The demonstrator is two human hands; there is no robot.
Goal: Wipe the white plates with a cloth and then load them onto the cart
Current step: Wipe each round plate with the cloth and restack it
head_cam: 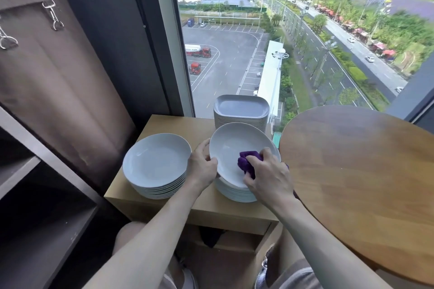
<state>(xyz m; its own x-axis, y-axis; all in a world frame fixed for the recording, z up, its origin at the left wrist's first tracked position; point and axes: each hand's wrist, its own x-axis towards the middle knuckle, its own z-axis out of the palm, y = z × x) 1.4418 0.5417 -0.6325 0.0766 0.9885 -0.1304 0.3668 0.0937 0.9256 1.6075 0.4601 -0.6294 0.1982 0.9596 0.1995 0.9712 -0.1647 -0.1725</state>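
Half the purple cloth point(247, 161) seems hidden under the right hand point(267, 178).

Plate stacks: three. Left round stack point(156, 164), right round stack point(234, 193), rectangular stack point(241, 107). Plates per stack too tight to count. One single round plate point(231, 145). One purple cloth point(246, 162). Hands: left hand point(202, 166), right hand point(267, 176).

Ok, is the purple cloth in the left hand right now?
No, the right hand holds the purple cloth against the tilted plate, whose rim the left hand grips.
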